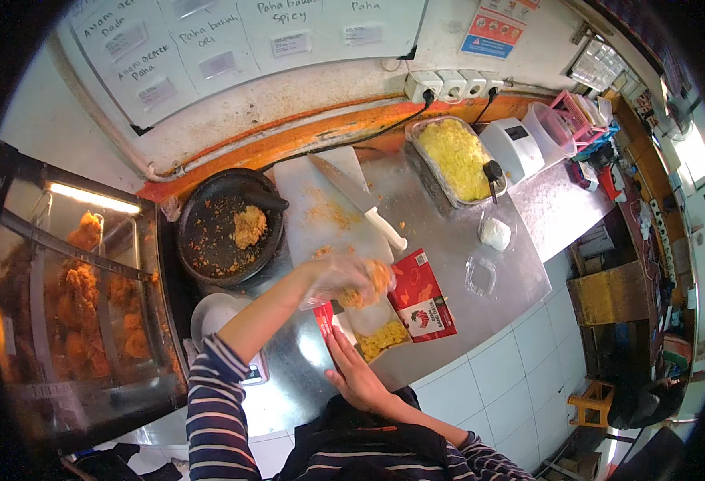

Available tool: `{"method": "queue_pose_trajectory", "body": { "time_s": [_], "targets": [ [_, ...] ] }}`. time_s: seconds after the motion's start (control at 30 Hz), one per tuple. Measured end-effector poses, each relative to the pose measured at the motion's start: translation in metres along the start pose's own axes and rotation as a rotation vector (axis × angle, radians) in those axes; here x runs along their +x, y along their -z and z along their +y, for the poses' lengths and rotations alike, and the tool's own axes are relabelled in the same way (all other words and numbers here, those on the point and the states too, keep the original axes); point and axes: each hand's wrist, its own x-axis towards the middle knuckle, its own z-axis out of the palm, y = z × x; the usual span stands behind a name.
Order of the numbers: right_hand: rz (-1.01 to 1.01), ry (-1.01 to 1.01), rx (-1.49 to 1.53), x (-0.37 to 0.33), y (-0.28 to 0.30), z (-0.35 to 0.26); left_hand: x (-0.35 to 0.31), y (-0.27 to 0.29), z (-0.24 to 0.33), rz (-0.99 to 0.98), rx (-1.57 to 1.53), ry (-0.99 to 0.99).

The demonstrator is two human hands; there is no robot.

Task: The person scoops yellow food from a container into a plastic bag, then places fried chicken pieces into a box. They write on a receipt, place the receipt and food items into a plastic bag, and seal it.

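My left hand point(344, 279), in a clear plastic glove, is closed round a piece of crumbed fried chicken point(380, 277) above an open paper food box. The box's red lid point(416, 280) is folded back to the right. Inside the box are a white rounded mound, apparently rice point(374, 318), and yellow scrambled egg point(383, 340). Bare, my right hand point(358, 377) rests against the near left side of the box with its fingers stretched out. Beyond my left hand a white-handled knife point(360, 199) lies across a white cutting board point(300, 192) dusted with crumbs.
A dark stone mortar point(192, 240) holds crumbed chicken bits and a pestle point(266, 198). The lit fried-chicken cabinet point(156, 321) borders the left. At the back stands a tub of yellow food point(453, 156). A white bundle point(495, 233) and clear plastic lid point(481, 274) lie right.
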Motion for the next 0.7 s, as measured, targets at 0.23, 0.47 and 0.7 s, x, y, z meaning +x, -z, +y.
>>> {"method": "queue_pose_trajectory", "body": {
  "time_s": [0.23,0.47,0.7],
  "targets": [
    [0.250,-0.350,-0.009,0.003,0.020,0.062,0.057,0.029,-0.076,-0.071,0.969,0.524],
    [0.340,-0.397,-0.631,0.033,0.026,0.084,0.073,0.025,-0.087,-0.552,1.793,0.326],
    [0.296,-0.348,-0.647,0.019,0.040,0.080,0.043,-0.010,-0.062,0.114,1.473,0.494]
  ]
}}
